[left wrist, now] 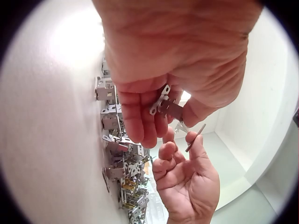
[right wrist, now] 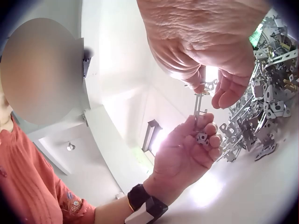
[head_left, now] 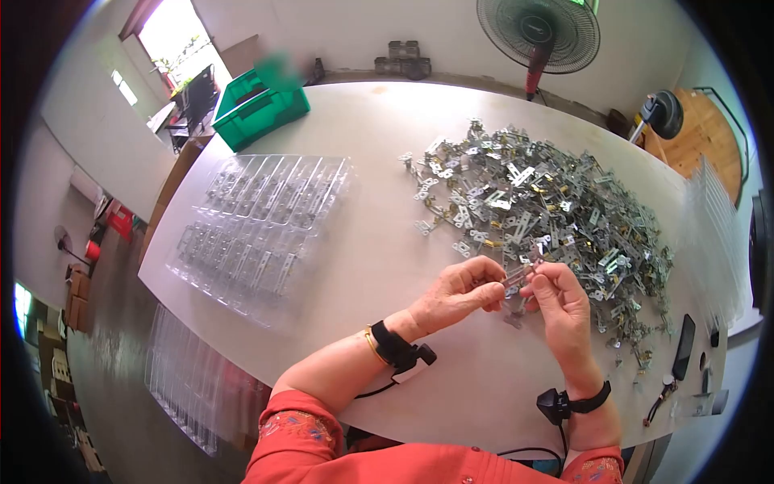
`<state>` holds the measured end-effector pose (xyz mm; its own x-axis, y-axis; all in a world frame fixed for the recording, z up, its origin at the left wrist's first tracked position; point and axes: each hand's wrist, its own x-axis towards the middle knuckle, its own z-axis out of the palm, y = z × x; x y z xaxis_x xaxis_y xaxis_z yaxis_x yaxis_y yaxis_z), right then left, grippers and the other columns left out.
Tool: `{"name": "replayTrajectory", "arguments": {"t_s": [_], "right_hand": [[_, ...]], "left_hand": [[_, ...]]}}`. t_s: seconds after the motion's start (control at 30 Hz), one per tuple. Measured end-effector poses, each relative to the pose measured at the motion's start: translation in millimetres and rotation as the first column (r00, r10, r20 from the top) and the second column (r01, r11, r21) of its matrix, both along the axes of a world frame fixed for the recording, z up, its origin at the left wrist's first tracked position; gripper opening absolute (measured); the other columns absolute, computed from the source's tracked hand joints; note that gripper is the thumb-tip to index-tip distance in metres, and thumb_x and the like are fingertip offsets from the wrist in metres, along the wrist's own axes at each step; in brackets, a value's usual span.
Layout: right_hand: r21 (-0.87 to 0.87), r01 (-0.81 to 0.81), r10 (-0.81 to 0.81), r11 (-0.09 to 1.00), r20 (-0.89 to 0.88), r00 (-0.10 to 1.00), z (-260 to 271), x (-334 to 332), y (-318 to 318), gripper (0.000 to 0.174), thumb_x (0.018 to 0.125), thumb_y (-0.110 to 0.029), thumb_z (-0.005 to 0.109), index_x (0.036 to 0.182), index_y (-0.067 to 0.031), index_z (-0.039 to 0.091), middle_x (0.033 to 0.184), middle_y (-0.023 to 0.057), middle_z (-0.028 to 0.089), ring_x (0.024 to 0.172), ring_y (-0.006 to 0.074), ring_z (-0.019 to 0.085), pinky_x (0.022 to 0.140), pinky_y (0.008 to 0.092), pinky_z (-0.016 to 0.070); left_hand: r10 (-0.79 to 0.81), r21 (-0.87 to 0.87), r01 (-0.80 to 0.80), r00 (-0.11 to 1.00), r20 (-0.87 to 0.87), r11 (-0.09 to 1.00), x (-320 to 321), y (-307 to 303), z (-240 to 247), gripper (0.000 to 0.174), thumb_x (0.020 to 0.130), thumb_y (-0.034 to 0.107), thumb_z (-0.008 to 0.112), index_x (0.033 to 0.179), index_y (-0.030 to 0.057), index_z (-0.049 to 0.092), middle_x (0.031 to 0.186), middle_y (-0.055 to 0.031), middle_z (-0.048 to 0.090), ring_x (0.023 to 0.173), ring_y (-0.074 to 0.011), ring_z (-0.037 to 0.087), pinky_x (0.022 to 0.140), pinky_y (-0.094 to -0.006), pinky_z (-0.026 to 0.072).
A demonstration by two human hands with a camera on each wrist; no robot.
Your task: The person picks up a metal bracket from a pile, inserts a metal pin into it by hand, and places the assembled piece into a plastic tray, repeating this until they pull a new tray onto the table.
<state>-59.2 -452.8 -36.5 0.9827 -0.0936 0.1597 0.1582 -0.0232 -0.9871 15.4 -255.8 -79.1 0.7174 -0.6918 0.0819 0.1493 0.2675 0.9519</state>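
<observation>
Both hands meet at the near edge of a large pile of small metal brackets [head_left: 556,202]. My left hand [head_left: 455,297] pinches a small metal bracket [left wrist: 172,109] between thumb and fingers, and a holed tab of metal [right wrist: 202,138] shows against its curled fingers. Across from it, my right hand [head_left: 564,310] pinches a thin metal piece [left wrist: 196,136] between thumb and fingertip. In the right wrist view, a long narrow metal strip [right wrist: 198,105] spans from the right fingertips down to the left ones. Fingers partly hide where the pieces meet.
Clear plastic trays [head_left: 250,234] with brackets in their slots lie left on the white table [head_left: 371,242]. Behind them stands a green crate [head_left: 262,109]. More clear trays stack at the right edge [head_left: 709,250], near a phone [head_left: 684,347]. A fan [head_left: 538,32] stands beyond the table.
</observation>
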Motion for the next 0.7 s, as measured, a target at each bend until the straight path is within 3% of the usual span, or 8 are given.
{"name": "replayTrajectory", "arguments": {"t_s": [0.17, 0.63, 0.7], "right_hand": [[0.083, -0.054, 0.056, 0.995, -0.019, 0.998, 1.9, -1.3, -0.5, 0.01, 0.103, -0.012, 0.058, 0.108, -0.0046, 0.063, 0.103, 0.0003, 0.066, 0.086, 0.0066, 0.063, 0.076, 0.0226, 0.0499], [0.082, -0.131, 0.132, 0.988, -0.003, 0.991, -3.2, -3.1, 5.6, 0.013, 0.102, -0.011, 0.059, 0.11, -0.0024, 0.065, 0.111, 0.0066, 0.066, 0.09, 0.0109, 0.066, 0.078, 0.0252, 0.0536], [0.208, -0.128, 0.135, 0.97, -0.019, 0.991, -4.3, -3.2, 7.3, 0.014, 0.102, -0.012, 0.059, 0.11, -0.0034, 0.066, 0.114, 0.0076, 0.065, 0.09, 0.0114, 0.066, 0.078, 0.0254, 0.0536]], "left_hand": [[-0.086, 0.014, 0.087, 0.996, -0.029, 0.996, 1.3, -0.1, -4.0, 0.031, 0.101, 0.026, 0.062, 0.119, -0.0002, 0.059, 0.1, -0.0044, 0.066, 0.089, -0.0111, 0.063, 0.082, -0.0285, 0.052], [-0.087, 0.019, 0.086, 0.996, 0.017, 0.996, 0.0, 0.0, -0.7, 0.031, 0.101, 0.027, 0.063, 0.115, -0.0001, 0.06, 0.098, -0.0041, 0.065, 0.086, -0.0107, 0.062, 0.079, -0.0283, 0.0521], [-0.11, -0.059, 0.109, 0.994, 0.001, 0.992, -0.6, -1.0, -0.5, 0.031, 0.101, 0.027, 0.063, 0.115, -0.0002, 0.059, 0.099, -0.0044, 0.066, 0.087, -0.011, 0.062, 0.08, -0.0286, 0.0521]]}}
